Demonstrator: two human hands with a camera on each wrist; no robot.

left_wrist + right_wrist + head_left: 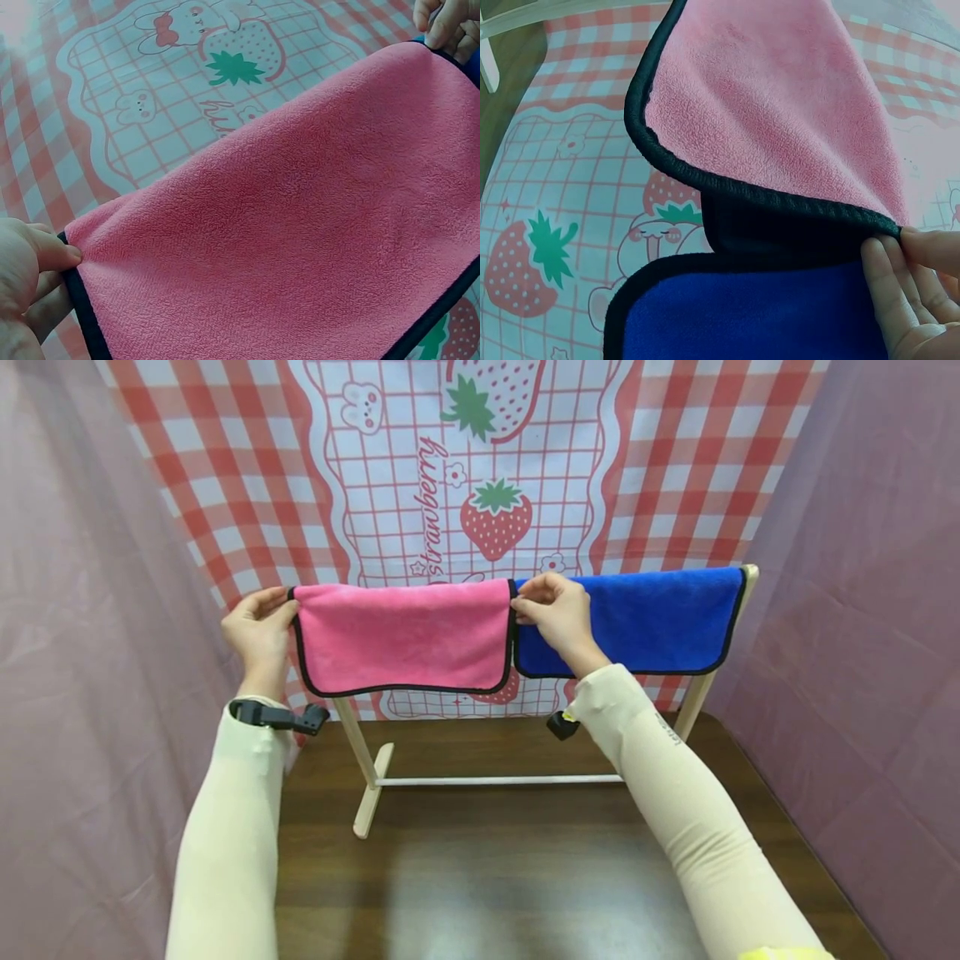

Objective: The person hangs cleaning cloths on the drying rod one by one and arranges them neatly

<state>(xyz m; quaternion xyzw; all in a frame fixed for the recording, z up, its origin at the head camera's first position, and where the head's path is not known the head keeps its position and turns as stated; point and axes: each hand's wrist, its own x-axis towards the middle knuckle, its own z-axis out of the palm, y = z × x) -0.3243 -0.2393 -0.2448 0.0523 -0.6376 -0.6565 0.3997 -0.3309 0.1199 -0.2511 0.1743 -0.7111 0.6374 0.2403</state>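
A pink towel (pixel 405 639) with black edging hangs folded over the top of a wooden rack (pixel 358 743). My left hand (pixel 260 627) pinches its left edge near the fold, thumb in front, as the left wrist view also shows on the pink towel (pixel 285 195). At the other end, my right hand (pixel 558 614) pinches the towel's right edge near the fold. A blue towel (pixel 652 618), also black-edged, hangs on the right half of the rack, partly behind my right hand. In the right wrist view the blue towel (pixel 742 315) lies close beside the pink one.
The rack stands on a dark wooden table (pixel 465 860), with a white lower bar (pixel 495 780) between its feet. Behind it hangs a red-and-white checked strawberry cloth (pixel 495 518). Pale pink curtains (pixel 847 610) close off both sides.
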